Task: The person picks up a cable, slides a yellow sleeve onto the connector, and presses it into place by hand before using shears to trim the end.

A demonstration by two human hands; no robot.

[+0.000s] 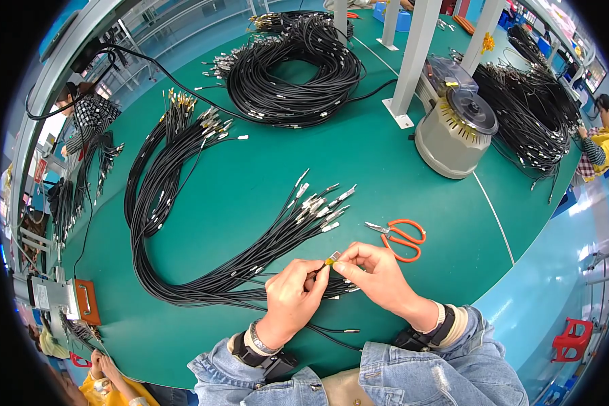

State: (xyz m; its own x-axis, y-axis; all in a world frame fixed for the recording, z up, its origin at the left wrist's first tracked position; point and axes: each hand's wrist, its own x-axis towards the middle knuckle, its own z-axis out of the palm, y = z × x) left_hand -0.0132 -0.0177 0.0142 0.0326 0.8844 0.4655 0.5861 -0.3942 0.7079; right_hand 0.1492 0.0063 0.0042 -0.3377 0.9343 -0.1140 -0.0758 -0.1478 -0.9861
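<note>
My left hand (292, 298) pinches a black cable just behind its metal connector (333, 258), above the near part of the table. A bit of yellow tape is at the base of that connector. My right hand (379, 276) has thumb and forefinger closed on the taped end from the other side. Beneath and beyond both hands lies a bundle of black cables (157, 284) bent in a U, its silver connector ends (318, 208) fanned out past my fingers. Orange-handled scissors (413, 238) lie partly open to the right of my right hand.
On the green table (250, 169) stands a round tape dispenser (446, 145) with yellow strips, beside a grey metal post (416, 61). Large cable coils lie at the back (237, 88) and right (521, 115). Other people work around the table; a red stool (572, 340) stands beyond.
</note>
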